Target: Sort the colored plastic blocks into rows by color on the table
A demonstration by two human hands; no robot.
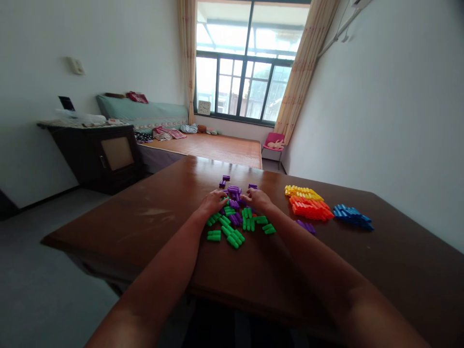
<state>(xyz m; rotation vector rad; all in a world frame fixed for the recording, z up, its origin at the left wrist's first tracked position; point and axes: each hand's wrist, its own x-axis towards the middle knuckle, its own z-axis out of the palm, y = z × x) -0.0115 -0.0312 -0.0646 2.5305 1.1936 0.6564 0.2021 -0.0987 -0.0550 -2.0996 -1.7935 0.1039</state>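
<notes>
Both hands reach over a mixed pile of small cylindrical plastic pieces on the dark table. My left hand [214, 200] is at the left side of the pile, its fingers curled against purple plastic pieces [235, 190]; what lies inside the fingers is partly hidden. On the other side is my right hand [258, 198], with thumb and fingers slightly apart and the fingertips close to the same purple pieces. Nearer to me lie green plastic pieces [232, 236], several of them side by side, with purple ones among them. A few more purple pieces [225, 178] lie beyond the hands.
Right of my right arm are rows of yellow pieces [303, 192], orange pieces [311, 208] and blue pieces [352, 216]. Some purple ones lie beside that forearm. Past the brown table [145, 212] stand a bed [217, 147], a dark cabinet [94, 154] and a pink chair [272, 140].
</notes>
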